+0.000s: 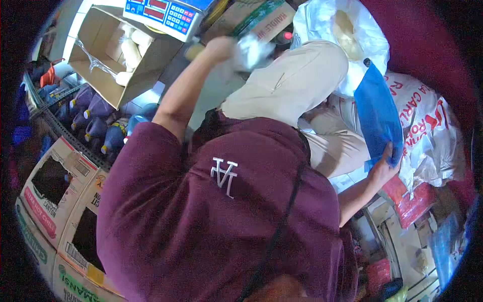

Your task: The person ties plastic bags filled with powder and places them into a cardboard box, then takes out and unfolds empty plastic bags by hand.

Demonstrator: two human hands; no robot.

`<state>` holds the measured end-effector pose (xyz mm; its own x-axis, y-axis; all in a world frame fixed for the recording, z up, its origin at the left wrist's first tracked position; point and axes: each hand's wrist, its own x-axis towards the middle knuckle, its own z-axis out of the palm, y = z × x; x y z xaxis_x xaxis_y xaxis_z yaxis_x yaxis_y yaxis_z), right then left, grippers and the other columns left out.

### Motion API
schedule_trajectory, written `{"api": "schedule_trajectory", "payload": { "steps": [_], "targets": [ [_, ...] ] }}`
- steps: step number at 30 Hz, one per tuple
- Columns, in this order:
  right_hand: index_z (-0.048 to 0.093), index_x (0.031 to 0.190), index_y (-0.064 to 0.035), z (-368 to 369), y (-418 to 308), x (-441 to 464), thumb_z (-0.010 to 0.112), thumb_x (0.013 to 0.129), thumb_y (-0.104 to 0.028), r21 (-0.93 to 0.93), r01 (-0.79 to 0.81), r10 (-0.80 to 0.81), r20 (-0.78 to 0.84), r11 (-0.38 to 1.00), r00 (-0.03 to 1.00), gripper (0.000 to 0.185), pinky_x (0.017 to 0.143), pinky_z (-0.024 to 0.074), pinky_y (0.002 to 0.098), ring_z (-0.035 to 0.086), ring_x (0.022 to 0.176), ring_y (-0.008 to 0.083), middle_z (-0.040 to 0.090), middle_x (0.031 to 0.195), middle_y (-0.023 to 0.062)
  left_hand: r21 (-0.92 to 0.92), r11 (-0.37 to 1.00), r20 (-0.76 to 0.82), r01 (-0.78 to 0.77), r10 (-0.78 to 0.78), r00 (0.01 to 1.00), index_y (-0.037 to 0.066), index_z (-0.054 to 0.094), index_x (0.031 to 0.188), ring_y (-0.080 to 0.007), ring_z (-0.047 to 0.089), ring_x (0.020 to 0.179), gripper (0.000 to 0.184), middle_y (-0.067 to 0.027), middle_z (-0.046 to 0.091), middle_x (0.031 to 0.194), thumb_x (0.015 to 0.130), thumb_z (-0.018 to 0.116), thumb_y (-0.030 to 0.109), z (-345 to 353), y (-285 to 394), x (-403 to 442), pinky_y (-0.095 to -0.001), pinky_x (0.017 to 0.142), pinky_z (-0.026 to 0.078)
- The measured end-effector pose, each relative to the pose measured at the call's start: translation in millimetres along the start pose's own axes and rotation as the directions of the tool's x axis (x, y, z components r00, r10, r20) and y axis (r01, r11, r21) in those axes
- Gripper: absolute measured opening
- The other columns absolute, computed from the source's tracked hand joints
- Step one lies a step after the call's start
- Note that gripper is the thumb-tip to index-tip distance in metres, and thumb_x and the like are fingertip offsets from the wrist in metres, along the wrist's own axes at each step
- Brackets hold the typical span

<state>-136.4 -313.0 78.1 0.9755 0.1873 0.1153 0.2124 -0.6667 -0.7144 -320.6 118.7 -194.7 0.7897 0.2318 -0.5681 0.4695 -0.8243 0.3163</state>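
My left hand (pixel 221 49) is closed around what looks like a metal scoop (pixel 253 51), smeared by motion, with a yellowish end jutting out on the other side of the fist. My right hand (pixel 386 165) grips one end of a blue plastic bag (pixel 377 110), which stretches up and away from the fingers. Beyond my bent knee is an open white plastic sack (pixel 370 30) with pale yellowish contents. The far end of the blue bag reaches the near side of this sack.
A blue scale (pixel 171 16) stands at the top, beside a cardboard box (pixel 100 83) with filled white bags. Purple-blue bottles (pixel 95 105) crowd the left rack. More cartons (pixel 65 186) are at lower left. A printed white sack (pixel 427 121) and red plastic packs (pixel 410 204) lie right.
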Motion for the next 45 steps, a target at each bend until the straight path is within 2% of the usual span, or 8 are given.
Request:
{"api": "schedule_trajectory", "payload": {
  "steps": [2, 6, 14, 21, 25, 29, 34, 45],
  "targets": [
    [0.060, 0.099, 0.0042, 5.9, -15.4, 5.2, 0.059, 0.085, -0.013, -0.001, 0.051, -0.051, -0.016, 0.999, 0.999, 0.022, 0.074, 0.0408, 0.0263, 0.051, 0.079, 0.0134, 0.059, 0.090, 0.0056, -0.254, 0.964, -0.332, -0.077, -0.012, 0.943, 0.002, 0.061, 0.099, -0.0292, 0.063, 0.080, 0.042, -0.0159, 0.065, 0.091, 0.067, 0.067, 0.029, 26.1, -2.3, -10.8, -0.0358, 0.072, 0.048],
    [0.061, 0.099, 0.0030, 32.7, -60.0, 19.8, 0.059, 0.084, -0.009, 0.018, 0.177, -0.175, -0.085, 0.984, 0.981, 0.019, 0.068, 0.0425, 0.0260, 0.051, 0.074, 0.0117, 0.059, 0.084, 0.0058, -0.965, 0.229, -0.147, -0.124, -0.088, 0.985, -0.005, 0.055, 0.106, -0.0228, 0.061, 0.085, 0.043, -0.0143, 0.062, 0.094, 0.069, 0.067, 0.015, -22.0, 21.5, -26.3, -0.0340, 0.075, 0.048],
    [0.048, 0.124, -0.0124, 157.6, -143.9, -3.8, 0.063, 0.062, 0.004, 0.153, 0.762, -0.671, 0.601, 0.629, 0.433, 0.066, 0.090, 0.0416, 0.0376, 0.051, 0.109, 0.0307, 0.053, 0.119, 0.0135, -0.918, -0.235, -0.325, -0.319, -0.017, 0.946, -0.002, 0.049, 0.114, -0.0217, 0.060, 0.091, 0.040, -0.0134, 0.059, 0.105, 0.081, 0.060, 0.016, -111.8, 143.5, -72.0, -0.0351, 0.079, 0.050],
    [0.039, 0.130, -0.0087, 178.8, -127.9, -17.6, 0.063, 0.061, 0.004, 0.007, 0.732, -0.589, 0.599, 0.681, 0.543, 0.074, 0.096, 0.0375, 0.0373, 0.045, 0.116, 0.0330, 0.047, 0.126, 0.0157, -0.799, -0.591, -0.018, 0.110, 0.208, 0.978, 0.005, 0.056, 0.099, -0.0129, 0.057, 0.082, 0.022, -0.0063, 0.059, 0.094, 0.081, 0.060, 0.017, -112.2, 156.8, -114.2, -0.0274, 0.070, 0.047],
    [0.045, 0.124, -0.0008, 174.7, -110.4, 5.4, 0.054, 0.071, 0.005, 0.158, 0.473, -0.488, 0.460, 0.867, 0.742, 0.054, 0.093, 0.0384, 0.0312, 0.052, 0.109, 0.0232, 0.056, 0.114, 0.0153, -0.948, -0.312, -0.150, -0.069, 0.243, 0.958, 0.011, 0.059, 0.110, -0.0097, 0.049, 0.093, 0.035, 0.0018, 0.058, 0.099, 0.084, 0.056, 0.033, -95.9, 110.1, -97.0, -0.0240, 0.084, 0.034],
    [0.048, 0.118, 0.0043, 161.8, -83.9, 27.9, 0.066, 0.077, -0.008, 0.343, 0.007, -0.105, 0.268, 0.939, 0.958, 0.046, 0.088, 0.0411, 0.0317, 0.055, 0.100, 0.0208, 0.058, 0.111, 0.0138, -0.914, -0.271, 0.366, 0.301, -0.233, 0.901, 0.011, 0.058, 0.110, -0.0158, 0.050, 0.099, 0.036, -0.0039, 0.057, 0.109, 0.082, 0.056, 0.034, 12.4, 50.4, -7.5, -0.0307, 0.084, 0.039],
    [0.054, 0.112, 0.0074, 138.0, -58.9, 30.8, 0.072, 0.075, -0.013, 0.494, -0.228, 0.217, 0.082, 0.839, 0.973, 0.046, 0.081, 0.0452, 0.0341, 0.056, 0.092, 0.0185, 0.059, 0.107, 0.0109, -0.639, 0.607, 0.049, 0.472, -0.580, 0.813, 0.001, 0.046, 0.120, -0.0323, 0.045, 0.113, 0.067, -0.0178, 0.052, 0.116, 0.074, 0.056, 0.048, 46.6, 38.8, 10.3, -0.0497, 0.096, 0.031],
    [0.052, 0.115, 0.0035, 126.6, -26.1, 16.8, 0.067, 0.079, -0.009, 0.606, -0.292, 0.313, 0.074, 0.740, 0.947, 0.041, 0.080, 0.0467, 0.0342, 0.057, 0.091, 0.0195, 0.057, 0.107, 0.0094, -0.576, 0.688, -0.150, 0.441, -0.620, 0.771, 0.006, 0.047, 0.119, -0.0355, 0.043, 0.115, 0.057, -0.0181, 0.049, 0.121, 0.073, 0.057, 0.039, 60.8, 34.1, 8.0, -0.0494, 0.092, 0.035]
  ]
}}
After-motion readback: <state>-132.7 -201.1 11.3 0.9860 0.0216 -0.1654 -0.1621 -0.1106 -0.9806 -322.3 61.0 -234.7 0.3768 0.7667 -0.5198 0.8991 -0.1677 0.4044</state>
